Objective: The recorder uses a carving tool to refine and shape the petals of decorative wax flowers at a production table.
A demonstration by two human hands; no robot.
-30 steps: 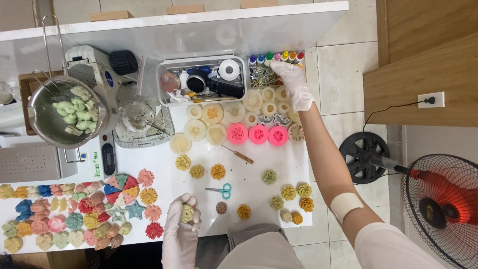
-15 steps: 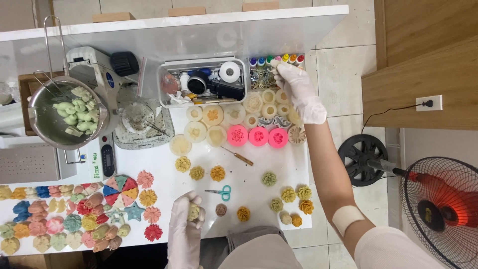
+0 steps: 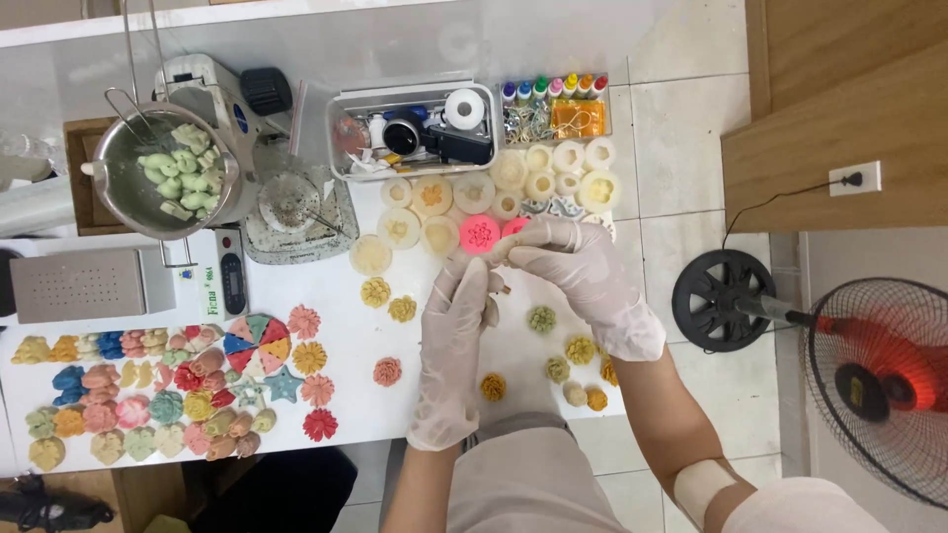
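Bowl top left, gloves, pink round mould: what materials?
Bowl: metal, likely stainless steel; grey sheen, wire handle. Gloves on left hand and right hand: thin, whitish, translucent, wrinkled, probably latex or vinyl. Pink mould: matte, probably silicone; uncertain.

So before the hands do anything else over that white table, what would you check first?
1. Both gloves on: ok, left hand and right hand are gloved.
2. Hands together: ok, fingertips meet near the pink mould.
3. What sits between the fingertips: cannot tell, it is hidden by the gloves.
4. Finished flowers out of the way: ok, they lie to the left, apart from the hands.
5. Loose pieces near the wrists: not ok, small yellow flowers lie close under the right forearm.
6. Pot away from the hands: ok, it stands at the far left.
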